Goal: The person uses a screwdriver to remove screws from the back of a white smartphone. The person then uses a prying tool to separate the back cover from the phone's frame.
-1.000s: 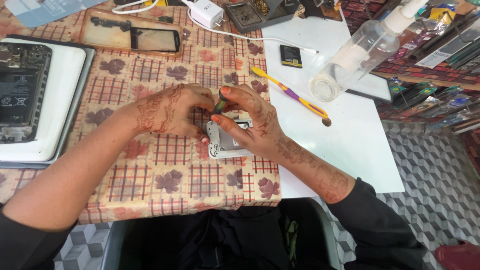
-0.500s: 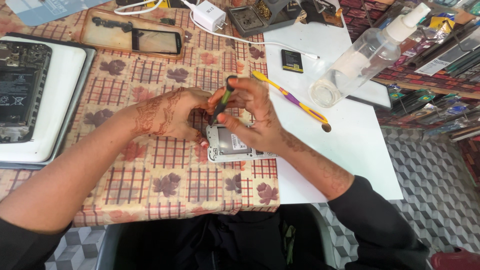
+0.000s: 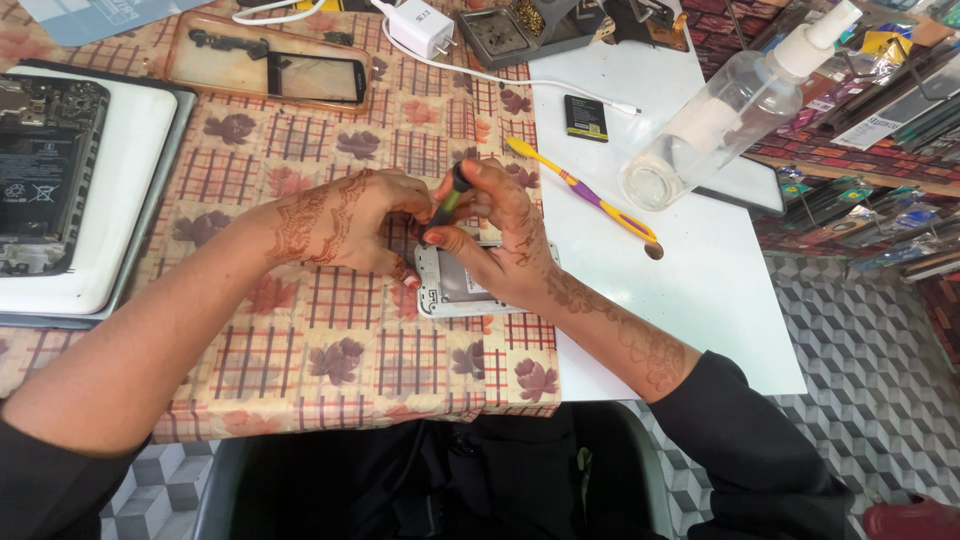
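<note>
1. The bench (image 3: pixel 330 350) fills the view, covered in a checked cloth with leaf prints; at three o'clock a plain white board (image 3: pixel 700 290) lies over it, giving a smooth surface for the loose tools.

2. At nine o'clock a white tray (image 3: pixel 130 200) holds an opened dark phone (image 3: pixel 45 170), its insides facing up, parked well apart from the work, probably to keep it safe.

3. At one o'clock a clear spray bottle (image 3: pixel 720 120) lies on its side on the white board, near a yellow and purple toothbrush (image 3: pixel 585 190) that lies slanted just right of the hands.

4. At eleven o'clock a clear amber phone case (image 3: pixel 265 70) lies flat, with a white charger plug (image 3: pixel 420 27) beside it at twelve o'clock and its cable trailing right.

5. Dead centre, the small silver phone frame (image 3: pixel 465 290) lies flat on the cloth, back open, right under both hands.

6. The left hand (image 3: pixel 345 225) rests on the cloth at the frame's ten o'clock corner, fingers curled and pressing there; it looks like it pins the frame steady.

7. The right hand (image 3: pixel 505 235) covers the frame's upper right, closed around a green-handled screwdriver (image 3: pixel 447 200), pinched near the tip for fine control.

8. The screwdriver stands tilted, tip down at the frame's top left corner; the exact contact point is hidden by fingers.

9. A small black battery (image 3: pixel 585 117) sits on the white board at one o'clock, set aside.
</note>
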